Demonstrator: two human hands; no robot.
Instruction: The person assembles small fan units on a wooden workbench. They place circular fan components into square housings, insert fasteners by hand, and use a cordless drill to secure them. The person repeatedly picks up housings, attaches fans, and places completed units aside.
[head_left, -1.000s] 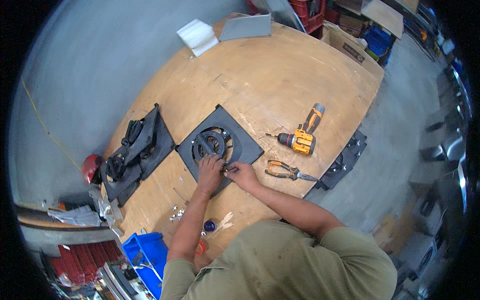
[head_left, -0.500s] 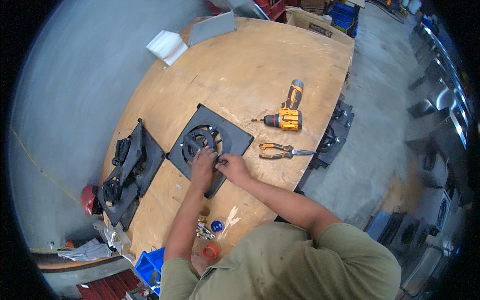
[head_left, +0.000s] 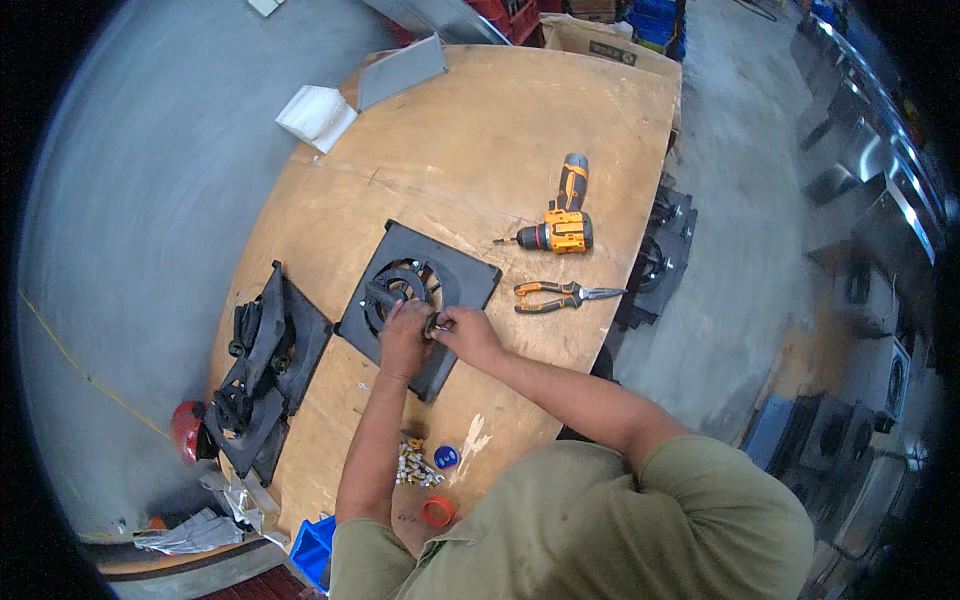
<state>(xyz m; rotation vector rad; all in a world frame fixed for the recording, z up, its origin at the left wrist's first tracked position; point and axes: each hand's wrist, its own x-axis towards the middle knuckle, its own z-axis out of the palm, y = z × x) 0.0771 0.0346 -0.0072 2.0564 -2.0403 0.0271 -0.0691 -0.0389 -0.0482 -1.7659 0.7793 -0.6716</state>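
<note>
The plywood workbench [head_left: 470,150] stood on a grey concrete floor, with metal cabinets along the far right. Near its near edge lay a small heap of screws [head_left: 412,465], a blue cap [head_left: 446,457] and an orange cap [head_left: 437,511], close enough to the forearms that a sweep could have scattered them. Both hands met over the near right part of the black square fan frame [head_left: 418,300]: the left hand [head_left: 405,338] curled down on the frame, the right hand [head_left: 465,335] pinching a small dark part [head_left: 433,324] against it; that part looked easy to drop into the grille. Just beyond, orange-handled pliers [head_left: 565,294] and a cordless drill [head_left: 562,222] lay toward the right edge. A second black frame [head_left: 265,370] overhung the left edge and could have slid off.
</note>
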